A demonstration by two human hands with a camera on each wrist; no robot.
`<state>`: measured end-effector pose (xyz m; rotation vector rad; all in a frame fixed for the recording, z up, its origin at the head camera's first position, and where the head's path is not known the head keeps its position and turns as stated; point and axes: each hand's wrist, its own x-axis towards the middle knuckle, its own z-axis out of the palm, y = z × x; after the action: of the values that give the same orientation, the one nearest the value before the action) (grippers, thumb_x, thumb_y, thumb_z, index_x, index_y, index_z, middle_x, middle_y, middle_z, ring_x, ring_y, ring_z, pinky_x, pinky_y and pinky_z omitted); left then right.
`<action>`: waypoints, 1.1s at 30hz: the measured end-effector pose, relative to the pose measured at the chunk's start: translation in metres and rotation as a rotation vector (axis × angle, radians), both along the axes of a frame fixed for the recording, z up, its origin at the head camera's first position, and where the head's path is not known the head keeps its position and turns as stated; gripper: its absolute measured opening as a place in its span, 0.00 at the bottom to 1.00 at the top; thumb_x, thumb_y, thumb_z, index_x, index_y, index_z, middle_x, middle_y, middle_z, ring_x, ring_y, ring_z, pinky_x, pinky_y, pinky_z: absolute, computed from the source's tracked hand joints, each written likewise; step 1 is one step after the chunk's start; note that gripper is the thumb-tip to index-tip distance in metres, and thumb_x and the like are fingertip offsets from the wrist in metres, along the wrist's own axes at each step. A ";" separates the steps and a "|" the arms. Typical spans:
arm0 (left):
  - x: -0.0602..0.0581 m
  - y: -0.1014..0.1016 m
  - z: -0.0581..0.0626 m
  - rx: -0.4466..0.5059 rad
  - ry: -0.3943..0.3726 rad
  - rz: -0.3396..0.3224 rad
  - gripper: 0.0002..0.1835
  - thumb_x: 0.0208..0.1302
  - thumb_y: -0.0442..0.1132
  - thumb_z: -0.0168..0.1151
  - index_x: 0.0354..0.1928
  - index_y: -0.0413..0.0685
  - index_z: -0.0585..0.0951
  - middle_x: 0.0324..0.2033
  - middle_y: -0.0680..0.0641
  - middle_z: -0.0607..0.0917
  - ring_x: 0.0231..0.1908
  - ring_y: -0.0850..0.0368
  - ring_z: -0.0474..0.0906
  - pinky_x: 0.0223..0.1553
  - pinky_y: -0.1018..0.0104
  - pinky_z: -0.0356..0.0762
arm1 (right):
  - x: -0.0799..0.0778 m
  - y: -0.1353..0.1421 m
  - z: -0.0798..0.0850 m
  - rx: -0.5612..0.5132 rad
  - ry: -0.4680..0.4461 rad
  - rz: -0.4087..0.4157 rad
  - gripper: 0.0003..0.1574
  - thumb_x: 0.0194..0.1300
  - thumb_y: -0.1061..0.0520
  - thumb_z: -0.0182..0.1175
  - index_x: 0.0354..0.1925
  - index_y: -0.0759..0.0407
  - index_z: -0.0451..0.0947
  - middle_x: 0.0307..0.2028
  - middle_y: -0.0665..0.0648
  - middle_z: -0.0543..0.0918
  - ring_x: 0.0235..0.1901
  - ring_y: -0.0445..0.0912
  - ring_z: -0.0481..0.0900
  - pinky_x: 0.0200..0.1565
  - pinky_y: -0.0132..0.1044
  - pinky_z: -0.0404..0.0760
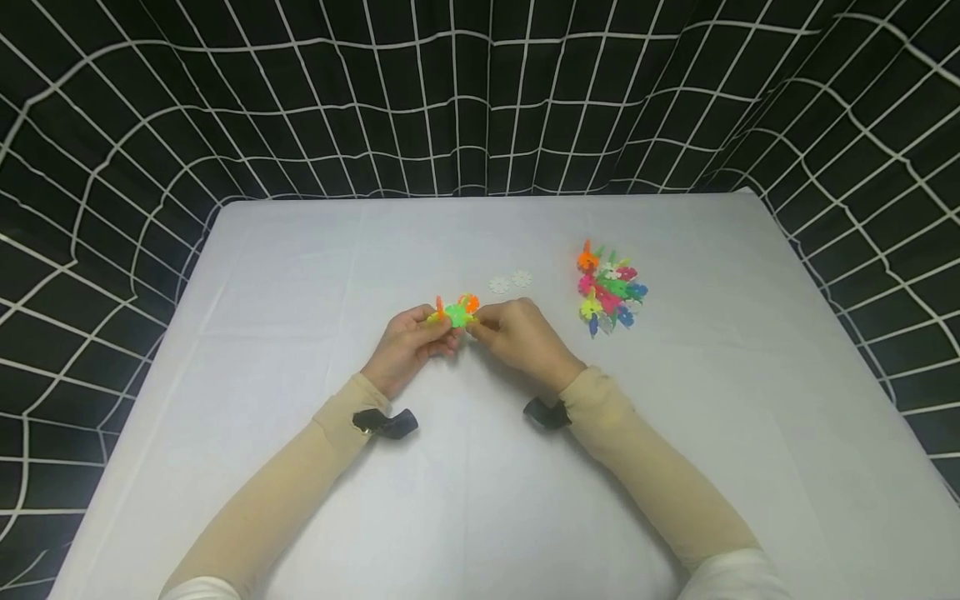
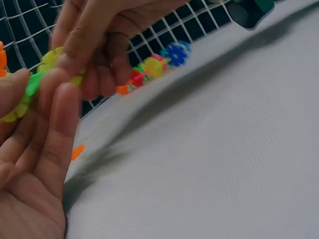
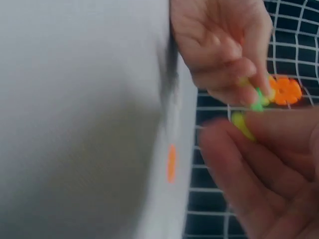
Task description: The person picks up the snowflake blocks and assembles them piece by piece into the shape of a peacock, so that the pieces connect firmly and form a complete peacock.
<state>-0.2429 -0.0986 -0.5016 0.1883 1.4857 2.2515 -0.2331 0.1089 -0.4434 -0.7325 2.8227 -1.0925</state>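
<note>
Between the thumb and fingers of my left hand (image 1: 408,346) is a small joined cluster of flower-shaped plastic interlocking discs. A green disc (image 1: 457,315) sits in its middle, with orange discs (image 1: 468,302) standing up around it and yellow ones at the sides. My right hand (image 1: 525,337) pinches a yellow disc (image 3: 242,125) at the cluster's right side, thumb against fingertips. Seen from the left wrist, that yellow disc (image 2: 51,59) is close against the green one; fingers cover part of both. I cannot tell whether the two are joined.
Two white discs (image 1: 510,282) lie flat just beyond my right hand. Farther right is a pile of joined, many-coloured discs (image 1: 613,287). A single orange disc (image 3: 171,163) lies on the white-covered table (image 1: 300,275) near the hands. Black grid-patterned cloth (image 1: 465,100) surrounds the table's back and sides.
</note>
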 end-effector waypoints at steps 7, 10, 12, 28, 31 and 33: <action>0.001 0.003 -0.001 -0.051 0.035 0.022 0.04 0.72 0.28 0.55 0.38 0.44 0.74 0.32 0.49 0.88 0.31 0.59 0.85 0.36 0.70 0.85 | -0.002 0.001 -0.004 0.031 -0.009 -0.004 0.07 0.67 0.59 0.66 0.37 0.62 0.88 0.32 0.55 0.89 0.26 0.42 0.74 0.32 0.31 0.75; 0.001 0.004 -0.002 -0.068 0.031 0.034 0.06 0.73 0.30 0.56 0.37 0.46 0.70 0.30 0.50 0.88 0.29 0.60 0.83 0.35 0.70 0.85 | -0.007 0.008 0.002 0.075 -0.112 -0.002 0.10 0.69 0.54 0.66 0.44 0.59 0.87 0.36 0.54 0.90 0.31 0.44 0.79 0.37 0.35 0.80; 0.001 0.003 -0.001 -0.060 0.022 0.038 0.10 0.73 0.31 0.56 0.35 0.48 0.67 0.28 0.50 0.87 0.28 0.60 0.82 0.34 0.70 0.84 | -0.011 0.018 0.010 0.096 -0.164 -0.027 0.14 0.70 0.51 0.65 0.48 0.56 0.86 0.41 0.53 0.90 0.37 0.45 0.82 0.43 0.39 0.83; 0.002 -0.001 0.000 -0.044 0.005 -0.001 0.18 0.75 0.33 0.53 0.31 0.53 0.56 0.26 0.52 0.84 0.26 0.59 0.78 0.34 0.69 0.80 | -0.044 0.120 0.013 0.548 -0.322 -0.523 0.46 0.69 0.32 0.54 0.73 0.58 0.62 0.59 0.72 0.76 0.52 0.66 0.74 0.51 0.63 0.76; 0.002 0.000 0.001 -0.036 0.005 -0.006 0.18 0.75 0.33 0.52 0.31 0.53 0.56 0.26 0.52 0.84 0.27 0.59 0.78 0.34 0.69 0.80 | -0.045 0.119 0.011 0.548 -0.278 -0.458 0.39 0.68 0.44 0.60 0.72 0.56 0.65 0.63 0.71 0.73 0.54 0.66 0.70 0.56 0.65 0.72; 0.002 0.000 0.001 -0.030 0.004 -0.008 0.18 0.75 0.33 0.53 0.31 0.53 0.56 0.26 0.52 0.84 0.27 0.59 0.78 0.34 0.69 0.80 | -0.045 0.119 0.012 0.551 -0.251 -0.399 0.36 0.68 0.50 0.59 0.72 0.54 0.66 0.64 0.71 0.72 0.55 0.66 0.68 0.59 0.65 0.70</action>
<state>-0.2414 -0.0988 -0.5003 0.1885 1.5174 2.2223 -0.2778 0.2282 -0.4315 0.0113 2.8837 -0.3369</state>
